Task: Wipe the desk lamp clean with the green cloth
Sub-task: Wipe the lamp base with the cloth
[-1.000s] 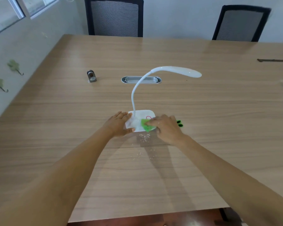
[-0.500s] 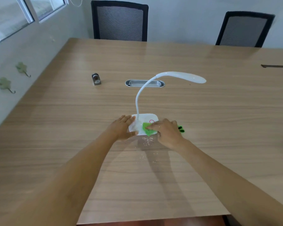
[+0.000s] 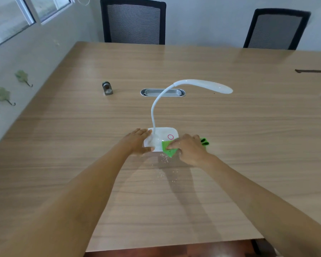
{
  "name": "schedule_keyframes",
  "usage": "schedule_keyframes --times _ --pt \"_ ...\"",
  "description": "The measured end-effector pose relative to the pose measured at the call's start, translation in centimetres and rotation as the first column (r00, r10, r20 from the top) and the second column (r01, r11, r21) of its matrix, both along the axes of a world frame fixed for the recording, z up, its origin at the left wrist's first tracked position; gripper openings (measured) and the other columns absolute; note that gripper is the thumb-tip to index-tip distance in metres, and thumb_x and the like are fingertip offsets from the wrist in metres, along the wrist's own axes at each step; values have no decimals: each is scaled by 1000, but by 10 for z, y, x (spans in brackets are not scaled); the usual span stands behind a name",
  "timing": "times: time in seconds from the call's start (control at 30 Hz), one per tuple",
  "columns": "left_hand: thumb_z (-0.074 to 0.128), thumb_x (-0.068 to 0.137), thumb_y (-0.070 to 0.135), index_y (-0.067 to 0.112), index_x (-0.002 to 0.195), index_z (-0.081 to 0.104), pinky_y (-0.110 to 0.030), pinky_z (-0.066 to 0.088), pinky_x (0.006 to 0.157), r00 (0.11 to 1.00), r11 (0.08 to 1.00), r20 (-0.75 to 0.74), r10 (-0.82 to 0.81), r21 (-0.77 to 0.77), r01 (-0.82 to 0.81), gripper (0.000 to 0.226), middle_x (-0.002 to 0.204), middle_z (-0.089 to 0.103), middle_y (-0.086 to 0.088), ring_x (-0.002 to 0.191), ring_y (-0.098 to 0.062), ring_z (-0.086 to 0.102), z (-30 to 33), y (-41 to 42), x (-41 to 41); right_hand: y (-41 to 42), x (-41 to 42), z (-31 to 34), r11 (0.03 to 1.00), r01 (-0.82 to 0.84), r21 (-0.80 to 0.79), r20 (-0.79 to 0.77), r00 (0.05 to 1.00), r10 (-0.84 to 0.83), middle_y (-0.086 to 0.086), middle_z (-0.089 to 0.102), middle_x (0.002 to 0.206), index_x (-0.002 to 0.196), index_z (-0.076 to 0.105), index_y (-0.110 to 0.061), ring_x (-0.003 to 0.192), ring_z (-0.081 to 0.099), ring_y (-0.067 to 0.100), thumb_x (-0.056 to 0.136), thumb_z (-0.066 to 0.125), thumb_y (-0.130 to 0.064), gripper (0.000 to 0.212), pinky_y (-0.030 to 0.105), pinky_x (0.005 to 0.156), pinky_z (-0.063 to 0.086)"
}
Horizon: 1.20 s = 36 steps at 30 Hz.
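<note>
A white desk lamp [image 3: 202, 85] with a curved gooseneck stands on the wooden table; its flat white base [image 3: 163, 135] carries a pink ring mark. My left hand [image 3: 137, 140] rests flat against the base's left side, holding it in place. My right hand [image 3: 188, 148] presses the green cloth [image 3: 168, 148] onto the base's front right corner. A bit of cloth with dark marks sticks out past my fingers on the right. Small white crumbs [image 3: 164, 159] lie scattered on the table just in front of the base.
The long wooden table [image 3: 248, 136] has a metal cable grommet [image 3: 163, 92] behind the lamp and a small metal cylinder object [image 3: 107, 88] to the left. Two black mesh chairs [image 3: 133, 21] stand at the far side. A wall with leaf-shaped hooks [image 3: 3, 94] runs along the left.
My right hand with the cloth has slid slightly toward the front right corner of the base, uncovering the pink ring. The left hand stays on the base; my head has tilted, shifting the view.
</note>
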State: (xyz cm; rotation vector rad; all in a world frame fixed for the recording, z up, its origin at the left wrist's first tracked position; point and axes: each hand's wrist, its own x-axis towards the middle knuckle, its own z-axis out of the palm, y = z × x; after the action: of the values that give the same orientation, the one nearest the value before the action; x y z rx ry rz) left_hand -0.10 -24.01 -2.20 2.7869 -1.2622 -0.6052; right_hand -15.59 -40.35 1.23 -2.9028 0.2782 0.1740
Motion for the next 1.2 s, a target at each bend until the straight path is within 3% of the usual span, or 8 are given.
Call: schedule_keyframes --times 0.1,0.2,0.47,0.6,0.73,0.93,1.1,1.2 --pt "49 85 60 24 152 6 -39 14 121 1000 1000 -8 -1 -7 1 87 162 10 3 149 -20 6 0 0 0 -11 25 12 994 112 20 136 984 -113 -11 59 134 119 62 -35 118 50 25 83 45 -1 52 40 95 32" --pt "49 86 59 24 152 6 -39 16 121 1000 1000 -2 0 -7 0 86 162 10 3 149 -19 6 1 1 -1 -5 42 5 983 170 64 84 981 -175 -9 56 138 126 57 -36 122 47 25 87 46 -4 52 41 100 33" --pt "49 86 59 22 152 7 -37 15 121 1000 1000 6 -4 -7 4 87 161 11 2 149 -20 7 4 1 -3 -7 -18 -11 996 -57 -71 -5 998 56 -12 50 142 129 51 -41 118 47 26 82 44 -3 61 35 93 34" --pt "51 84 61 23 152 11 -38 16 121 1000 1000 19 -4 -21 5 88 161 15 2 149 -21 9 3 1 -1 -12 16 28 915 222 336 171 941 -291 5 66 121 122 60 -27 111 59 28 78 49 -4 50 33 91 49" --pt "54 81 62 23 152 13 -38 16 121 1000 1000 17 -9 -29 10 90 160 18 0 148 -24 12 3 1 -1 11 52 22 642 410 648 -10 847 -531 13 70 111 109 65 -13 104 63 31 78 53 -6 34 29 82 49" --pt "52 84 59 24 152 11 -38 13 121 1000 999 -3 13 -32 -13 87 161 14 3 149 -24 8 4 2 -4 -1 36 -3 735 510 447 74 798 -599 11 66 125 120 63 -14 117 59 27 78 56 -4 44 27 97 46" --pt "50 85 60 24 152 8 -38 12 120 1000 1000 -2 27 -11 -27 87 161 12 5 150 -23 4 8 1 -8 -19 38 15 718 562 410 165 729 -665 14 71 113 111 69 -17 107 64 32 76 55 -5 40 31 89 51" --pt "50 85 60 24 152 8 -37 12 121 1000 1000 -11 24 -3 -24 87 162 11 4 149 -23 5 9 0 -8 0 54 21 722 503 475 126 773 -621 13 74 104 101 73 -14 101 66 29 74 58 -7 31 27 81 50"
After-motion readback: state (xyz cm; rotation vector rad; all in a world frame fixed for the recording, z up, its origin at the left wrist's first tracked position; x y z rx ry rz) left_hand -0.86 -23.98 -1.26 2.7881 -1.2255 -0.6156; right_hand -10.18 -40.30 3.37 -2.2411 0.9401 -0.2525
